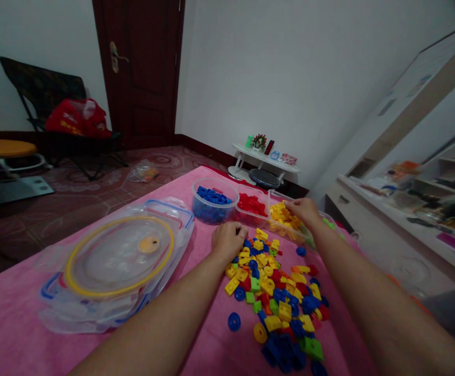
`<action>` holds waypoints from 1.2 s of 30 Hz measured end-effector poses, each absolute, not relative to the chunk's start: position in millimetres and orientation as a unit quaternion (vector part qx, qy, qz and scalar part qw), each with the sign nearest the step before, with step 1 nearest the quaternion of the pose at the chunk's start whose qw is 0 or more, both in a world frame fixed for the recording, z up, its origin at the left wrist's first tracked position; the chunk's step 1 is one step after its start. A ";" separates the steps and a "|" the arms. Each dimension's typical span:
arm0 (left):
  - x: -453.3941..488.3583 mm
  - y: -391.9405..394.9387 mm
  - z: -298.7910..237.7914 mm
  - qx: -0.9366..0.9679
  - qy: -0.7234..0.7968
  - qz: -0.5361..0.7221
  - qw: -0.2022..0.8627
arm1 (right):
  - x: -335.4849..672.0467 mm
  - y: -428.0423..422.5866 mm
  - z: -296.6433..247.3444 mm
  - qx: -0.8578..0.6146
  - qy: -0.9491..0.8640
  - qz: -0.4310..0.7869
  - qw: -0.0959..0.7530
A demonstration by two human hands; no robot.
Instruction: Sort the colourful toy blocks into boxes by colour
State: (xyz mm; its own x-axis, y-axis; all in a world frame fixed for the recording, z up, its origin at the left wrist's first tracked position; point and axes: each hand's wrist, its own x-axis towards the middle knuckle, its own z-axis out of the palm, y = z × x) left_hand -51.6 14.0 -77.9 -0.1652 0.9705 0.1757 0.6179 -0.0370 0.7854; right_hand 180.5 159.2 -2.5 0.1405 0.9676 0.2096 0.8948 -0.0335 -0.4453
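My left hand (228, 240) rests on the pink cloth at the upper left edge of a mixed pile of toy building blocks (267, 284). Its fingers are curled, and whatever they may hold is hidden. My right hand (302, 210) reaches over a clear container of yellow blocks (284, 215). The fingers there are drawn together with their tips at the yellow pieces; I cannot make out whether one is held. Blue, yellow, red and green pieces make up the pile between my forearms.
A round tub of blue blocks (213, 201) and a container of red blocks (252, 202) stand beside the yellow one. Green pieces (329, 223) show behind my right wrist. Stacked clear lids (120, 261) lie at left on the pink tablecloth (12, 313). A cabinet (368, 214) stands at right.
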 end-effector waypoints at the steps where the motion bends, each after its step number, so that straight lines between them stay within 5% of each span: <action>1: -51.6 14.4 -78.2 0.604 0.658 0.391 0.224 | 179.3 162.7 -6.2 -0.715 -0.653 0.093 0.234; 6: -51.2 16.6 -78.6 0.600 0.656 0.399 0.224 | 172.3 179.8 -26.8 -0.706 -0.649 0.166 0.232; 15: -51.6 17.2 -79.0 0.595 0.651 0.409 0.235 | 177.5 166.2 -27.0 -0.661 -0.672 0.122 0.310; 21: -52.1 15.9 -80.4 0.600 0.638 0.421 0.238 | 169.3 120.6 -21.5 -0.615 -0.685 0.074 0.384; 26: -52.9 17.8 -86.4 0.603 0.619 0.442 0.240 | 148.5 49.9 -16.7 -0.540 -0.687 0.167 0.456; 32: -53.2 18.8 -86.3 0.522 0.484 0.583 0.393 | 117.4 -20.3 -18.4 -0.484 -0.728 0.254 0.414; 36: -58.3 17.0 -81.2 0.439 0.398 0.647 0.480 | 94.1 -49.5 -21.1 -0.416 -0.825 0.200 0.326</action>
State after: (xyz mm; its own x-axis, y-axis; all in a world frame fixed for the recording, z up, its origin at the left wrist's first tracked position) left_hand -58.3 17.0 -81.2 -0.1542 0.9703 0.1863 -0.2727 -0.2230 0.9359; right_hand 94.1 -49.5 -21.1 -0.4412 0.8172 0.3708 0.5569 0.5733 -0.6010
